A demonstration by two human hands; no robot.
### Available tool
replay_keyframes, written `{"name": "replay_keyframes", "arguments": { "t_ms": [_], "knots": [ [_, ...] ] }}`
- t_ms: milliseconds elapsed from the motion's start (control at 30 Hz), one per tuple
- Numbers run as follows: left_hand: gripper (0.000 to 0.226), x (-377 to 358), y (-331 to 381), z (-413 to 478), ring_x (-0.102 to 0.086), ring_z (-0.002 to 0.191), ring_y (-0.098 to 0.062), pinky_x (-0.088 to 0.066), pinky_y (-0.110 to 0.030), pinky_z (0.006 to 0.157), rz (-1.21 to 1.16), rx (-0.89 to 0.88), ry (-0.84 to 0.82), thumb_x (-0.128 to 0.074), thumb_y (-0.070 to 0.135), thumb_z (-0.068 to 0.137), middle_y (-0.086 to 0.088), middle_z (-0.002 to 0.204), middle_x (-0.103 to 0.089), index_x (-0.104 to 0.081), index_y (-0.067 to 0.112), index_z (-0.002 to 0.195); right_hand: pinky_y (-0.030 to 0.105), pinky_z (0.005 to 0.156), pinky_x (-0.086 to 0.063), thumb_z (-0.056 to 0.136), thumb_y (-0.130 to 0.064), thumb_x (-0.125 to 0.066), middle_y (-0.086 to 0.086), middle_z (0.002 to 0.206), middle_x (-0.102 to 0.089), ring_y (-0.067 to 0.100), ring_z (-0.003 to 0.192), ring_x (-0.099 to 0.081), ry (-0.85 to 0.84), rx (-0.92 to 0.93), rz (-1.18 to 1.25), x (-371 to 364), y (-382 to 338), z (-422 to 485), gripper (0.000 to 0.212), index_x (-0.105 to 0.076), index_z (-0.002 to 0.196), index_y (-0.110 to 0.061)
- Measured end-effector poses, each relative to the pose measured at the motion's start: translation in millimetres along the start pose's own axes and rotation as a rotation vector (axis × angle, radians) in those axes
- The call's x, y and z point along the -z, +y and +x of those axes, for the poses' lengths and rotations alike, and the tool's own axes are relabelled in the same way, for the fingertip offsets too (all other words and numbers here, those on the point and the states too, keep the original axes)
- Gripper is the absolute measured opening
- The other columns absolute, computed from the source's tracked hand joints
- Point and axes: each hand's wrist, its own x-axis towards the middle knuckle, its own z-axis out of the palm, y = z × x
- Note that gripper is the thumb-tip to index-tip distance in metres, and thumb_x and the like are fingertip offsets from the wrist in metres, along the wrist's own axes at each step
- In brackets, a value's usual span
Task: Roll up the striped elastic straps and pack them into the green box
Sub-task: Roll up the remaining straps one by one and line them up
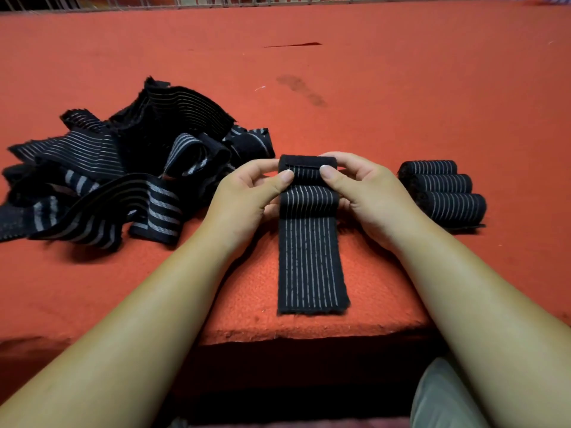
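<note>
- The left hand [247,193] and right hand [364,193] had their fingers clamped on the far, partly rolled end of a striped strap [312,257].
- The strap's flat tail lay on the red table [401,88], reaching its near edge.
- A loose strap pile [123,168] sat left; three rolled straps [441,193] lay right, touching.

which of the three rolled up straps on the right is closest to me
The largest roll, at the near end of the row of three. The other two rolls lie behind it, farther up the red surface.
</note>
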Motion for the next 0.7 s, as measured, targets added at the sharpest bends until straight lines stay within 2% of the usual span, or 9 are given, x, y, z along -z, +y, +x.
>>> {"name": "replay_keyframes", "arguments": {
  "t_ms": [67, 133, 233, 333, 433, 500, 567, 633, 700],
  "knots": [
    [0.028, -0.8, 0.7, -0.9, -0.063, 0.097, -0.032, -0.056, -0.051, 0.093, 0.005, 0.031, -0.02, -0.077, 0.028, 0.099, -0.024, 0.111, -0.074, -0.079, 0.013, 0.123, 0.068, 0.105, -0.051, 0.1, -0.019, -0.072, 0.025, 0.119, -0.074, 0.031, 0.097, -0.069, 0.002, 0.024, 0.002, 0.3, -0.5, -0.2, 0.022, -0.077, 0.121, -0.025],
    [0.028, -2.0, 1.2, -0.6, -0.056, 0.092, -0.029, -0.054, -0.046, 0.088, -0.008, 0.046, -0.022, -0.076, 0.03, 0.1, -0.015, 0.103, -0.069, -0.079, 0.013, 0.123, 0.062, 0.102, -0.054, 0.101, -0.01, -0.071, 0.02, 0.115, -0.076, 0.028, 0.096, -0.069, 0.001, 0.034, 0.014, 0.8, -0.9, -0.8, 0.025, -0.077, 0.12, -0.025],
    [0.028, -2.5, 1.3, 0.8, -0.059, 0.088, -0.027, -0.052, -0.043, 0.083, -0.017, 0.02, -0.005, -0.075, 0.029, 0.101, -0.02, 0.106, -0.07, -0.077, 0.016, 0.126, 0.043, 0.087, -0.061, 0.101, -0.006, -0.071, 0.014, 0.112, -0.076, 0.024, 0.093, -0.073, -0.011, 0.019, 0.048, 1.1, -4.2, -2.4, 0.028, -0.076, 0.122, -0.022],
    [0.034, -0.5, 1.0, 1.8, -0.065, 0.103, -0.035, -0.051, -0.056, 0.095, -0.021, -0.02, -0.031, -0.078, 0.033, 0.097, -0.04, 0.13, -0.062, -0.075, 0.021, 0.128, 0.039, 0.089, -0.063, 0.102, -0.017, -0.071, 0.018, 0.117, -0.076, 0.025, 0.097, -0.074, -0.011, -0.017, 0.102, -0.9, -7.8, -2.8, 0.025, -0.075, 0.127, -0.02],
    [0.032, 0.2, 0.8, 2.0, -0.069, 0.11, -0.035, -0.053, -0.061, 0.104, -0.024, -0.029, -0.04, -0.076, 0.025, 0.1, -0.035, 0.135, -0.062, -0.073, 0.019, 0.131, 0.036, 0.079, -0.057, 0.107, -0.038, -0.063, 0.006, 0.097, -0.076, 0.022, 0.085, -0.066, -0.004, -0.066, 0.057, -2.8, -7.6, -2.7, 0.03, -0.078, 0.123, -0.018],
    [0.03, -0.5, 0.6, 1.5, -0.071, 0.11, -0.033, -0.055, -0.058, 0.105, -0.019, -0.02, -0.039, -0.073, 0.02, 0.103, -0.033, 0.135, -0.064, -0.072, 0.016, 0.133, 0.035, 0.074, -0.052, 0.108, -0.043, -0.061, 0.002, 0.091, -0.072, 0.022, 0.082, -0.06, 0.01, -0.06, -0.004, -1.7, -4.9, -1.8, 0.033, -0.08, 0.12, -0.018],
    [0.032, -1.4, 0.6, 1.2, -0.072, 0.11, -0.032, -0.057, -0.052, 0.103, -0.031, 0.002, -0.04, -0.071, 0.02, 0.104, -0.029, 0.133, -0.069, -0.071, 0.012, 0.135, 0.037, 0.076, -0.053, 0.109, -0.039, -0.061, 0.005, 0.094, -0.076, 0.019, 0.082, -0.063, 0.01, -0.029, -0.031, -0.1, -2.8, -1.0, 0.03, -0.08, 0.121, -0.019],
    [0.032, -2.8, 2.3, 0.0, -0.074, 0.111, -0.03, -0.061, -0.044, 0.1, -0.061, 0.029, -0.038, -0.07, 0.023, 0.104, -0.022, 0.129, -0.075, -0.072, 0.007, 0.132, 0.048, 0.087, -0.058, 0.109, -0.031, -0.062, 0.015, 0.11, -0.079, 0.022, 0.093, -0.069, 0.014, 0.0, -0.028, 0.5, -2.0, -0.3, 0.024, -0.078, 0.123, -0.019],
    [0.036, -4.3, 3.5, -1.2, -0.077, 0.107, -0.029, -0.061, -0.042, 0.098, -0.083, 0.044, -0.032, -0.071, 0.029, 0.103, -0.018, 0.121, -0.079, -0.073, 0.003, 0.127, 0.057, 0.102, -0.057, 0.107, -0.021, -0.065, 0.015, 0.119, -0.078, 0.025, 0.102, -0.071, 0.012, 0.018, 0.002, 0.0, -1.6, -0.1, 0.021, -0.077, 0.124, -0.019]
  ]
}}
